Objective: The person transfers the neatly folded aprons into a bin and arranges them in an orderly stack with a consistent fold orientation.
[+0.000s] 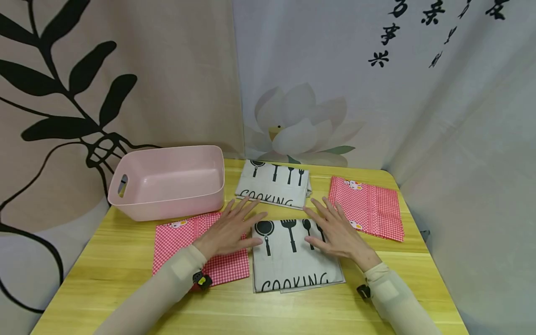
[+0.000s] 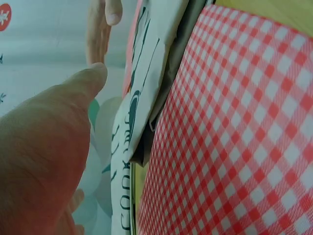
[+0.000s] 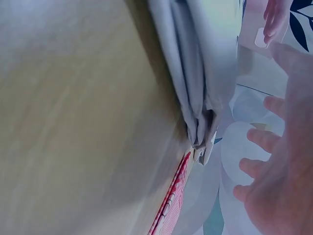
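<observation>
In the head view my left hand (image 1: 229, 232) is held with fingers spread over the gap between a folded red checked cloth (image 1: 176, 246) and a folded white cloth (image 1: 297, 265) printed with utensils and "COOKING". My right hand (image 1: 335, 230), fingers also spread, hovers above the white cloth's right edge. Both wrist views show the hands raised off the cloths, holding nothing: the left hand (image 2: 44, 147) beside the checked cloth (image 2: 234, 127), the right hand (image 3: 288, 161) beside the white cloth's layered folds (image 3: 195, 73).
A pink bin (image 1: 167, 181) with a handle hole stands at the back left, beside the near checked cloth. Another folded white "COOKING" cloth (image 1: 274, 184) lies at the back middle. A second red checked cloth (image 1: 370, 209) lies at the right. Curtains hang behind the wooden table (image 1: 234, 311).
</observation>
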The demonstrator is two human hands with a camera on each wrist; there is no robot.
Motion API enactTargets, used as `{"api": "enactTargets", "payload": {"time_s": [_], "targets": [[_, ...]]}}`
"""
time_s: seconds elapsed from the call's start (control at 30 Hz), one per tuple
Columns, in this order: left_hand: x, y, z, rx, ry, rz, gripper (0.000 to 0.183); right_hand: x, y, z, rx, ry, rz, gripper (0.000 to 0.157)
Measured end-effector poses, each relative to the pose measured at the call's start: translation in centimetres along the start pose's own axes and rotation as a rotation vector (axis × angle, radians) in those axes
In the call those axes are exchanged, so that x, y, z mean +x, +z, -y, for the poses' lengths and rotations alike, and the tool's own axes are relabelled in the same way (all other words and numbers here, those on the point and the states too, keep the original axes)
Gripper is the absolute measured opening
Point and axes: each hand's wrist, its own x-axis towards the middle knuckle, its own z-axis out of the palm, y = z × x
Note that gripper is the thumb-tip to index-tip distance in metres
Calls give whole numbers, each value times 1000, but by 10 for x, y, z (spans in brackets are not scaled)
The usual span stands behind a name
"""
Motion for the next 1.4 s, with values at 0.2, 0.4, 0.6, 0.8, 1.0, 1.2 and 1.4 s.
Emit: {"api": "enactTargets", "payload": {"time_s": [0.2,0.4,0.6,0.8,1.0,1.2,1.4], "targets": [[-1,-3,-8,3,-7,8,81,-3,1,1,12,2,14,88],[-4,-5,-16,-14,-11,7,82,-7,0,3,10,-8,12,89],[-8,-5,-22,-18,-20,-2,82,-14,1,4,0,-15,26,89],[-11,-3,-26,-1,-33,8,82,-24,3,4,-11,-8,40,90],[-15,2,-32,-49,-42,55,85,-34,6,3,-6,1,45,91],[-17,6,-37,-68,-56,97,87,-42,8,2,22,28,72,92],[-19,10,-38,-90,-65,131,91,-46,9,1,44,52,93,95]]}}
